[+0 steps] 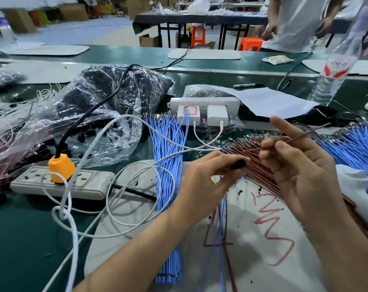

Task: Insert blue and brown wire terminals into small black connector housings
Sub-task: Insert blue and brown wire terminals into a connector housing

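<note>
Left hand [202, 182]: your thumb and fingertips pinch one small black housing [239, 164] at the centre of the frame, over the white mat [263, 239]. Blue and brown leads hang below your palm; where they end is hidden.
Right hand [301, 171]: your thumb and fingers pinch a single brown wire [294, 139], with the index finger raised free. The wire's left end is near the housing and, as far as I can tell, not in it.
Risk, aim: you grip well back from the tip, so the thin wire could flex and the terminal miss its cavity or enter crooked.
Risk, cavity: your fingers cover the housing's openings, so you could pick the wrong one and swap the colours.
Risk, snag: the brown bundle [257, 167] lies just under both hands, and white charger cables [61, 213] loop to the left. A caught wire could drag others off the mat.
Blue bundles: one lies left of your left hand [168, 165] and another at the right edge [351, 148], both loose and in no container.
Large clear bag [115, 95], upper left: it is heaped with black parts, probably housings, and its mouth gapes toward you.
Small clear bag [202, 91], behind the white power strip [204, 102]: it holds dark small parts, too blurred to name.
Water bottle [335, 70], upper right: it is clear plastic; I cannot tell how full it is.
</note>
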### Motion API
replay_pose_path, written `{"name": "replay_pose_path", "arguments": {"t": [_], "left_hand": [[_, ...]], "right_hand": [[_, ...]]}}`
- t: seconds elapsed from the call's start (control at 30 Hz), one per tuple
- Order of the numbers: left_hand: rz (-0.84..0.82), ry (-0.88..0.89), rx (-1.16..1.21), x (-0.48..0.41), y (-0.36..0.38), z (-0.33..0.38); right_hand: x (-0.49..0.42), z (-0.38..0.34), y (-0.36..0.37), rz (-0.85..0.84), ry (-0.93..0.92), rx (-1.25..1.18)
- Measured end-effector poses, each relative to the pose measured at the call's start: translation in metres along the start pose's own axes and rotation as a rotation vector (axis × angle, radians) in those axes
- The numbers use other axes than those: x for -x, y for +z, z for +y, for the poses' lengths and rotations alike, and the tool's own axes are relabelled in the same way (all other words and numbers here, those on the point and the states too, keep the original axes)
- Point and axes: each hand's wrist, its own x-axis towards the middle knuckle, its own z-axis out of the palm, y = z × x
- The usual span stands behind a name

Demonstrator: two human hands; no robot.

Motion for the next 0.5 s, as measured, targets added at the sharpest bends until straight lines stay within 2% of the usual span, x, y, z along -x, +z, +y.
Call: {"name": "replay_pose_path", "arguments": {"t": [0.2, 0.5], "left_hand": [[0.011, 0.016, -0.049, 0.0002, -0.0016, 0.0008], [-0.022, 0.027, -0.071, 0.0013, -0.0018, 0.0033]], "right_hand": [[-0.0003, 0.0008, -0.0006, 0.026, -0.149, 0.194], [0.0022, 0.0018, -0.0023, -0.007, -0.237, 0.376]]}}
